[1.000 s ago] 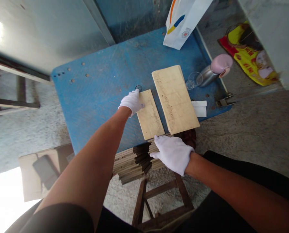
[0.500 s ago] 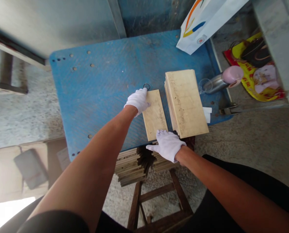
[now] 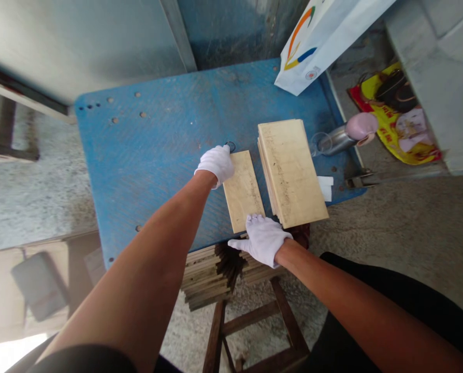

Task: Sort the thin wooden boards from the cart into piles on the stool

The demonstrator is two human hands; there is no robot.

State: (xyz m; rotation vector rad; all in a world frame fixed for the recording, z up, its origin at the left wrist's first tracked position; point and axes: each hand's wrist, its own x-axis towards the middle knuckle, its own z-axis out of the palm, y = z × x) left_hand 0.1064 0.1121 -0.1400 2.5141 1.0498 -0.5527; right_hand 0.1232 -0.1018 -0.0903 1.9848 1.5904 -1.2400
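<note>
Both my hands wear white gloves. My left hand (image 3: pixel 215 163) lies with fingers curled over the far left corner of a small pale wooden board (image 3: pixel 243 190) on the blue table (image 3: pixel 146 155). My right hand (image 3: pixel 261 239) rests at the board's near end, fingers flat and slightly apart, thumb out to the left. A taller stack of larger pale boards (image 3: pixel 291 170) stands just right of the small board. Below the table's edge a pile of thin dark-edged wooden slats (image 3: pixel 210 273) sits on a wooden stool (image 3: pixel 255 331).
A small metal ring (image 3: pixel 230 146) lies by my left fingertips. A steel flask with a pink lid (image 3: pixel 348 134) and a clear glass lie at the table's right edge, beside white paper (image 3: pixel 325 186). A white bag (image 3: pixel 324 36) stands at the back right. Yellow and red packaging (image 3: pixel 398 124) lies on the floor.
My right hand has moved up from the slat pile to the near end of the small board. My left hand has stayed on the board's far corner. The camera has shifted slightly.
</note>
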